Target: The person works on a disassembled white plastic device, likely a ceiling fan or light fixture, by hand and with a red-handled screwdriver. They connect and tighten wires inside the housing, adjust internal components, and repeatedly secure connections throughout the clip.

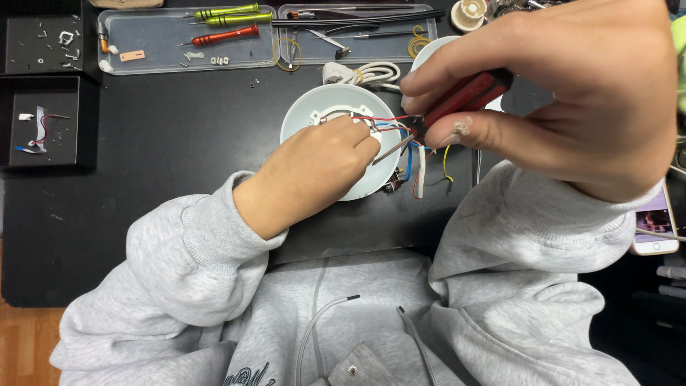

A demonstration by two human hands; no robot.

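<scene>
Working surface: a black table (171, 157) fills most of the view, with a grey-sleeved person leaning over it.
Right hand: the right hand (572, 93) is raised close to the camera, its fingers wrapped tight around the red-handled screwdriver (464, 96), thumb pressed along the handle.
Left hand: the left hand (314, 171) rests on the round white housing (321, 107), fingertips pinched together at its middle where the wires meet; what exactly they pinch is hidden.
Round housing: pale, dish-shaped, lying open side up at the table's centre, just beyond the left hand.
Trays: two clear trays (164, 39) sit along the far edge, side by side; the left one carries two green screwdrivers (225, 14) and another red one (225, 36).
Black boxes: two black boxes (46, 121) stand at the far left holding small parts.
Phone: a phone (654, 225) lies at the right edge, screen lit.
Wires: red, blue, yellow and white wires (411, 161) spill from the housing's right side, under the screwdriver's tip.
</scene>
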